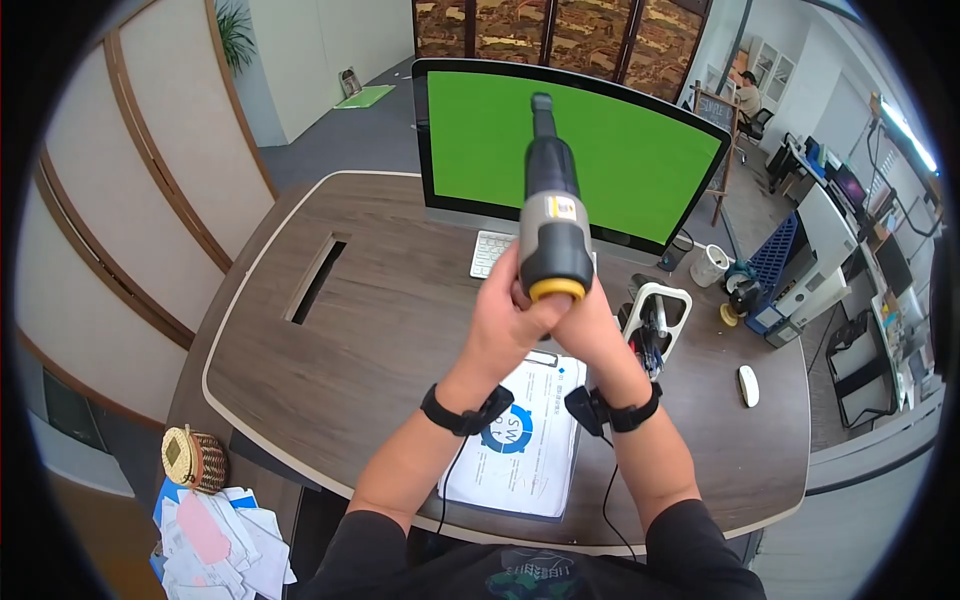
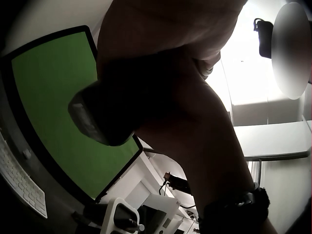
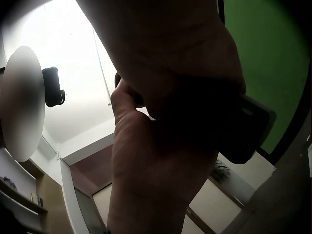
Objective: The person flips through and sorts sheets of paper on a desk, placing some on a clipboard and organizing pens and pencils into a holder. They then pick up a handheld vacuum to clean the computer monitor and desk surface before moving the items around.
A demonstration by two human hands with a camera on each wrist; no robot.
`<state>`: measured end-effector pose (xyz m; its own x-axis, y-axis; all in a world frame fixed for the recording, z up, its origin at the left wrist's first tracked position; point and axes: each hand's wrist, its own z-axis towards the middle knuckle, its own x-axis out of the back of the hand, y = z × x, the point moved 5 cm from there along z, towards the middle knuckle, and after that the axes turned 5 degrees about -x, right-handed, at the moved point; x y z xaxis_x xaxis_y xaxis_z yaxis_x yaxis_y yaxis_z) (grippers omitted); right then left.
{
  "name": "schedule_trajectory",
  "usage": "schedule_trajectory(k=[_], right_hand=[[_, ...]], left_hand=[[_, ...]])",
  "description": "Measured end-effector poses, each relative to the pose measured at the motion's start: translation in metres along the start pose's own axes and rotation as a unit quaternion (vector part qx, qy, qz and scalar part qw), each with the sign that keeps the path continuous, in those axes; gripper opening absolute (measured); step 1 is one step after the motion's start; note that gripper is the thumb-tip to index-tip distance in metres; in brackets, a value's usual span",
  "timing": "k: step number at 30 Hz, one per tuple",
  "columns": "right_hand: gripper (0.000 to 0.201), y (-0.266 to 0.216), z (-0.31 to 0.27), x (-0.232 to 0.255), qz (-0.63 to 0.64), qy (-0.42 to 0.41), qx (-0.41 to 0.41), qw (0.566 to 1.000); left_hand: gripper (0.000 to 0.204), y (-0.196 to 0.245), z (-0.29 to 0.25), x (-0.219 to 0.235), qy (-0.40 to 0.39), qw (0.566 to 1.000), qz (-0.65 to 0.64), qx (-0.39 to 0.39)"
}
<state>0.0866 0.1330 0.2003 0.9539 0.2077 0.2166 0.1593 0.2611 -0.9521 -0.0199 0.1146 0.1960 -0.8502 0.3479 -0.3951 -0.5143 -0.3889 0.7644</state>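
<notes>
In the head view, a pistol-shaped power tool [image 1: 553,225] with a grey and black body, a yellow ring at the rear and a long dark nose points away over the desk. Both hands grip its handle, the left hand [image 1: 496,318] and the right hand [image 1: 592,326] pressed together below the body. The fingers round the handle are mostly hidden. From below, the left wrist view shows the dark block at the handle's foot [image 2: 100,117], in front of the green monitor screen [image 2: 53,97]. The same foot [image 3: 248,131] sticks out past the palms in the right wrist view.
Behind the tool stands the monitor, a white keyboard [image 1: 490,254] before it. Beneath the forearms lies a clipboard with papers [image 1: 530,470]. To the right are a white holder [image 1: 678,305], a mouse [image 1: 748,386], a cup [image 1: 710,265] and folders [image 1: 790,310].
</notes>
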Motion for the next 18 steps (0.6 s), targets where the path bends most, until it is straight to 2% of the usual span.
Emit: schedule_trajectory(k=[3, 6, 9, 13, 16, 18], right_hand=[[0.058, -0.009, 0.026, -0.007, -0.015, 0.008, 0.013, 1.0], [0.057, 0.016, 0.036, -0.015, 0.006, -0.001, 0.003, 1.0], [0.052, 0.039, 0.026, -0.023, 0.024, -0.007, -0.038, 0.999], [0.046, 0.077, 0.016, -0.036, 0.047, -0.037, -0.077, 0.995], [0.045, 0.072, 0.012, -0.044, 0.036, -0.053, -0.1, 0.993], [0.049, 0.057, 0.011, -0.044, 0.016, -0.029, -0.054, 0.998]], left_hand=[[0.069, 0.004, 0.014, 0.015, 0.031, 0.999, 0.015, -0.011], [0.063, -0.003, 0.017, 0.023, 0.058, 0.998, 0.0, -0.01], [0.061, -0.026, -0.001, 0.037, 0.063, 0.997, 0.024, 0.022], [0.058, -0.057, -0.028, 0.057, 0.117, 0.988, 0.063, 0.079], [0.06, -0.056, -0.034, 0.062, 0.11, 0.989, 0.066, 0.073], [0.061, -0.041, -0.031, 0.059, 0.087, 0.992, 0.06, 0.062]])
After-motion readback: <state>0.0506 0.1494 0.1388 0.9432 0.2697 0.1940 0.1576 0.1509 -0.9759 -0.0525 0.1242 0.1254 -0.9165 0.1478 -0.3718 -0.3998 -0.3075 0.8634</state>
